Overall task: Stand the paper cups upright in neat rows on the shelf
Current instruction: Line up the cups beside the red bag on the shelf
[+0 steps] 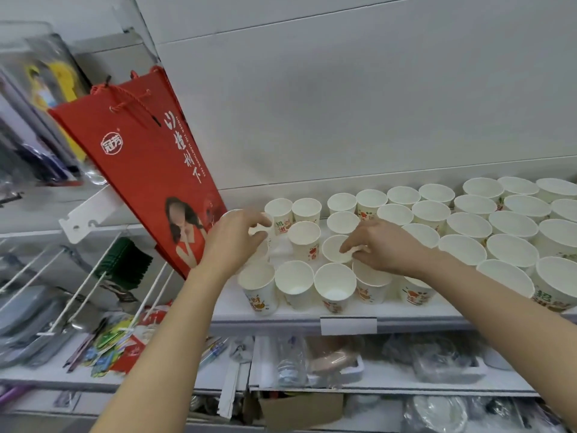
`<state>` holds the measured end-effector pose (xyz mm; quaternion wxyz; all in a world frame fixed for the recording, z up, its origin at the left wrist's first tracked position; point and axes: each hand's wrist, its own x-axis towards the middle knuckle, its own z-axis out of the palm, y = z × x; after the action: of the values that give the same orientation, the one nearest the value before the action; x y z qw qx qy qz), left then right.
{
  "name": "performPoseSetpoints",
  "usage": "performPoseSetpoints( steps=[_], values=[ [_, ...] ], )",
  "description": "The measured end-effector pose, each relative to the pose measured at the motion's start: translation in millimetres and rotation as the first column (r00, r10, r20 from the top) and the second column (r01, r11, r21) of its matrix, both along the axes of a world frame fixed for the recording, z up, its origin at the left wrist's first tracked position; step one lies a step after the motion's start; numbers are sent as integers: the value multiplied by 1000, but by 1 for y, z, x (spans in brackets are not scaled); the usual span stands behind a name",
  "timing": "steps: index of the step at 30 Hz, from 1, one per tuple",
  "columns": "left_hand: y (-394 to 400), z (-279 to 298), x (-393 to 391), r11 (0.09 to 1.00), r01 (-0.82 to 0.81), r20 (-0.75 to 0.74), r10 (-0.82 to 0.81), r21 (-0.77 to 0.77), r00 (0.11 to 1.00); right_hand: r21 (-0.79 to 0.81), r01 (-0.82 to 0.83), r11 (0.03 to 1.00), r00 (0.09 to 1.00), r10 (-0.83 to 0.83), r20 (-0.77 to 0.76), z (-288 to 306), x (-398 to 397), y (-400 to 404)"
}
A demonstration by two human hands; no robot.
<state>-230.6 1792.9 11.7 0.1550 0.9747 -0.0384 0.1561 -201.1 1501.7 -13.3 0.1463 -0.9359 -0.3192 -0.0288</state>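
1. On the white metal shelf (299,312), many white paper cups with red and green printing (512,225) stood upright, mouths open upward, in rows that ran from the middle to the right edge of the view.
2. Towards the left end the rows were looser: a front line of cups stood near the shelf lip, and behind it a few cups stood with gaps between them.
3. The left hand (232,240) reached in over the left end of the shelf, its fingers (260,235) curled round a white paper cup at the row's left end (265,228), which was mostly hidden by the hand.
4. The right hand (385,245) hovered over the middle of the shelf, its fingertips pinching the rim of a white paper cup in the second row (335,248), with one finger dipping into the mouth.
5. Just left of that cup stood an upright white paper cup with a red motif (304,240), apart from both hands.
6. A red paper gift bag with cord handles and white lettering (146,157) leaned at a tilt beside the left end of the shelf, close to the left hand.
7. Below the shelf lip a blank white price-label holder (348,326) was fixed, and lower shelves held blurred packaged goods.
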Motion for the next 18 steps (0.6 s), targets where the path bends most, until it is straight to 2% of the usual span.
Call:
performPoseSetpoints(
  steps=[2, 4, 9, 12, 15, 18],
  values=[
    [15, -8, -24, 984, -141, 98, 152, -112, 983, 124, 24, 992, 1000, -24, 1, 2, -5, -2],
    [23, -22, -45, 953, -256, 104, 275, -163, 956, 200, 40, 979, 999, -41, -2, 6, -8, 3],
    [33, -34, -47, 947, -305, 89, 314, -97, 945, 179, 9, 984, 1000, -8, -5, 20, 0, 43],
    [40, -14, -15, 956, -292, 90, 292, -10, 952, 177, 1, 984, 1000, 2, -18, 22, 19, 76],
    [46, 4, 29, 949, -272, -54, 283, 162, 958, 160, 12, 987, 1000, -9, -16, 20, 46, 105],
    [44, 10, 58, 921, -225, -192, 295, 318, 936, 75, 32, 997, 999, -31, -17, 20, 70, 127]
  ],
)
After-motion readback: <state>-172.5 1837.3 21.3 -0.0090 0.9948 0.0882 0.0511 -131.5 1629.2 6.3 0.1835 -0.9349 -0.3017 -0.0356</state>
